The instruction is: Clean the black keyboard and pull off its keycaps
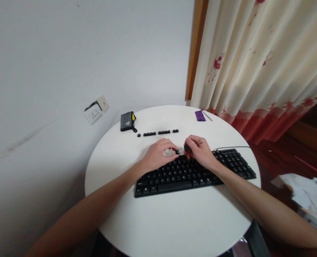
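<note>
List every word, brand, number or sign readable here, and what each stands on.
No text reads clearly.
Keyboard: pale legends on the keys, too small to read.
Loose keycaps: any markings too small.
Grey pouch: a light patch, too blurred to read.
White item at right: coloured print, unreadable.
</note>
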Available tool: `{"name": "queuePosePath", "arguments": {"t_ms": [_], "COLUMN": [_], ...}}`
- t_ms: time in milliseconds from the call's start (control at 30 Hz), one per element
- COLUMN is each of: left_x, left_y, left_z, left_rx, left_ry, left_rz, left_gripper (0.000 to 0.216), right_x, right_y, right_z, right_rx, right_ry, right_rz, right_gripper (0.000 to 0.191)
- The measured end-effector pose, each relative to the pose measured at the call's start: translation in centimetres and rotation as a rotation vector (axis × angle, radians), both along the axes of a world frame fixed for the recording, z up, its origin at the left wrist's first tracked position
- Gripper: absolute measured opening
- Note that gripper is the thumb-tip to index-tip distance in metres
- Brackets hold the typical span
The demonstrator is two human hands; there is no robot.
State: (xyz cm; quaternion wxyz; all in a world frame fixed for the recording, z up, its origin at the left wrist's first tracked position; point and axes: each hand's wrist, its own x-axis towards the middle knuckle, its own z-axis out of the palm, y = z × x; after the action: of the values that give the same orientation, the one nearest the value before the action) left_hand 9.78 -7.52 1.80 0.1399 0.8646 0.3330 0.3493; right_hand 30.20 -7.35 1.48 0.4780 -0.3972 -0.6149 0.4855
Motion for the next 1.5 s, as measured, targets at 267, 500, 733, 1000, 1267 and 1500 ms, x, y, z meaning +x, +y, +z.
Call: {"name": "queuePosePath", "arguments": {"t_ms": [267, 500, 733, 1000, 1267, 1500], "left_x": [0.0, -0.2, -0.2, -0.2, -0.3, -0.3], "left_y": [0.0, 0.1, 0.1, 0.1, 0.2, 0.3], "left_z": [0.0, 0.4, 0.3, 0.5, 0.2, 0.0], "left_rx": [0.025, 0.031, 0.029, 0.075, 0.117, 0.110], "left_ry": [0.003, -0.068, -0.151, -0.163, -0.178, -0.192], "left_rz": [0.032, 0.070, 0.074, 0.051, 0.017, 0.006], "left_gripper": [0.012, 0.011, 0.011, 0.010, 0.010, 0.013], "right_x": [-0.1, 0.8, 1.3, 0.6, 0.6, 0.6], "right_y": [0.1, 0.7, 0.5, -0.5, -0.4, -0.4], "right_z": [0.0, -0.1, 0.3, 0.6, 0.3, 0.3], "right_rx": [-0.015, 0.147, 0.344, 0.538, 0.595, 0.588], "right_ry": [-0.003, -0.196, -0.235, -0.408, -0.429, -0.443], "right_rz": [-0.013, -0.221, -0.139, 0.019, 0.039, 0.033], "right_gripper": [0.034, 0.052, 0.049, 0.022, 0.015, 0.016]}}
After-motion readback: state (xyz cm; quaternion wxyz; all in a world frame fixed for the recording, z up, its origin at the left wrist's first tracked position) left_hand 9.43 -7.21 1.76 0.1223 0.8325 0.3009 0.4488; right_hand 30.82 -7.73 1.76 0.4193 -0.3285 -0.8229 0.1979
